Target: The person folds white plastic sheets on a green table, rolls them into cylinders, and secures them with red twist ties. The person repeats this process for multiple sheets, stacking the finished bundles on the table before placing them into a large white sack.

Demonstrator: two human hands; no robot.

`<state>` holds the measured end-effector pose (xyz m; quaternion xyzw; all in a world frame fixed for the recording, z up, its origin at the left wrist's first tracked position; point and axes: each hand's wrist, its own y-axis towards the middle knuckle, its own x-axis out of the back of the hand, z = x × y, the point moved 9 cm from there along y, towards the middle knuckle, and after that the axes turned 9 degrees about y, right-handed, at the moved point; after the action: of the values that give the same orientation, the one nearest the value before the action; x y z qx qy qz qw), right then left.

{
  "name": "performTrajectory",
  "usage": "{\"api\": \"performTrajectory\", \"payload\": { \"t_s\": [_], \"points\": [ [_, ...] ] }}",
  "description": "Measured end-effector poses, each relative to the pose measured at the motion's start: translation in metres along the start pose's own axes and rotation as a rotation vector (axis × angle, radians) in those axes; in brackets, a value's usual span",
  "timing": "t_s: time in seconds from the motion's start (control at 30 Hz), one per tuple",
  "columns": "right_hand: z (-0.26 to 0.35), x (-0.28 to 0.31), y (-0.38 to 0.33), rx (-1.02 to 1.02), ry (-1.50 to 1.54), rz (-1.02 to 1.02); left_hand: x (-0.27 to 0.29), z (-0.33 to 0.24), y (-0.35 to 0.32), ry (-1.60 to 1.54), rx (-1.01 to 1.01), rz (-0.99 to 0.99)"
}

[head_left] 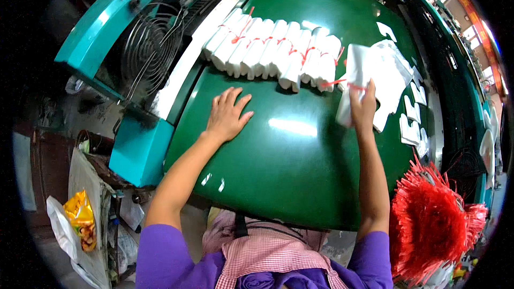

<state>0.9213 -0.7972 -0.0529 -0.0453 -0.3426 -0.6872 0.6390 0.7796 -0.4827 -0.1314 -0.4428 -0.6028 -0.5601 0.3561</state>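
My right hand (363, 104) grips a rolled bundle of white plastic bags (357, 64), tied round its middle with a red strip, above the right part of the green table (257, 166). My left hand (229, 113) rests on the tabletop with its fingers spread and nothing in it. Just beyond it lies a row of several white bag rolls (262, 48), side by side, each bound with red ties. To the right of the held bundle, loose flat white bags (393, 69) are spread out, partly hidden behind the bundle and my hand.
Small white cut-off pieces (411, 128) lie along the table's right side. A big bunch of red plastic strips (431, 219) hangs at the near right corner. Teal machine framing (140, 150) with a wire fan guard (152, 48) borders the left. A yellow packet (80, 217) lies at lower left.
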Motion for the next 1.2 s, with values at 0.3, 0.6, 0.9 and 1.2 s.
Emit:
{"api": "performTrajectory", "payload": {
  "t_s": [0.3, 0.6, 0.9, 1.2],
  "points": [
    [-0.068, -0.115, 0.083, 0.029, 0.257, 0.191, -0.009, -0.004, -0.003, -0.001, 0.005, 0.073],
    [-0.084, 0.032, -0.004, 0.203, -0.616, 0.140, -0.006, -0.007, 0.004, 0.023, -0.023, 0.039],
    [0.024, 0.056, -0.203, 0.415, -0.346, 0.348, 0.036, -0.098, -0.041, -0.189, -0.379, -0.029],
    [0.029, 0.051, -0.161, 0.469, -0.399, 0.165, 0.085, -0.206, -0.080, -0.245, -0.768, 0.080]
  ]
}}
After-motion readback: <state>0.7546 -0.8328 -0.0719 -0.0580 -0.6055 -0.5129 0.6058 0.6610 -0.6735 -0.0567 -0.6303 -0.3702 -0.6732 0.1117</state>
